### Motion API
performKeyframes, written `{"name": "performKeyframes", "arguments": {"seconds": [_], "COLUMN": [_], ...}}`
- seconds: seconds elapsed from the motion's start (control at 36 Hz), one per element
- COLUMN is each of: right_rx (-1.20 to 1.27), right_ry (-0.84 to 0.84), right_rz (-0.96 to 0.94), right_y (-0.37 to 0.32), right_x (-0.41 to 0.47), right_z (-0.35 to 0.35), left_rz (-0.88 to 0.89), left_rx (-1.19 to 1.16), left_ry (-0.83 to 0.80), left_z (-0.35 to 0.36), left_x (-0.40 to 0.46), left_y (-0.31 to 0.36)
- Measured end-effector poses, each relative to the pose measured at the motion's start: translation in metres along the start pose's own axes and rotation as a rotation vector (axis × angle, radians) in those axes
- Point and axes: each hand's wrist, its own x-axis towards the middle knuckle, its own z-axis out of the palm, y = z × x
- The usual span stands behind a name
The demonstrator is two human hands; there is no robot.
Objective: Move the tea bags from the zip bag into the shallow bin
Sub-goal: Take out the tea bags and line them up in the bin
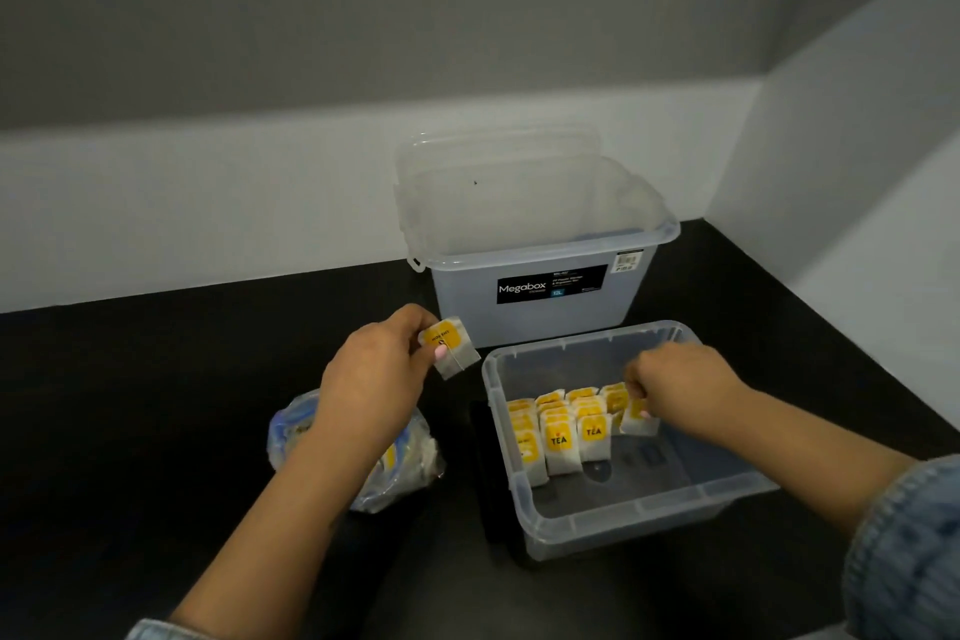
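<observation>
Shallow bin [644,509]: clear plastic, on the dark tabletop [156,405], just in front of the tall clear storage box [540,296]; near half of its floor is bare.
Tea bags in bin [566,431]: yellow-tagged, standing in rows against the far-left part.
Left hand [374,369]: raised left of the bin, grip pinched on one tea bag [451,347], which hangs clear of the rim.
Right hand [675,385]: inside the bin, grip closed on the end tea bag [640,418] at the right of the rows.
Zip bag [358,457]: crumpled, on the tabletop left of the bin, partly hidden under the left forearm; contents hard to make out.
Cut off: denim sleeves [904,551] at the frame edge.
Room: grey wall, white ledge [208,203] behind and to the right, forming a corner.
</observation>
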Motion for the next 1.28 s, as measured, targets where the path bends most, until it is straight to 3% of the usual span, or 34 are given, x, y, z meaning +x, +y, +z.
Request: {"name": "performKeyframes", "arguments": {"seconds": [0.42, 0.78, 1.0, 1.17, 1.28], "right_rx": [-0.085, -0.059, 0.147, 0.729, 0.675], "right_ry": [0.15, 0.118, 0.102, 0.03, 0.055], "right_rz": [-0.014, 0.011, 0.061, -0.101, -0.147], "right_y": [-0.009, -0.008, 0.0, 0.009, 0.003], "right_x": [0.028, 0.021, 0.012, -0.009, -0.021], "right_z": [0.034, 0.027, 0.012, -0.037, -0.049], "left_rz": [-0.015, 0.061, 0.104, 0.202, 0.256], "left_rx": [0.009, -0.071, -0.086, -0.019, 0.029], "left_ry": [-0.016, -0.045, -0.094, -0.189, -0.209], "left_z": [0.008, 0.019, 0.028, 0.044, 0.059], "left_x": [-0.007, -0.007, -0.004, 0.002, 0.002], "left_y": [0.002, 0.02, 0.037, 0.067, 0.088]}}
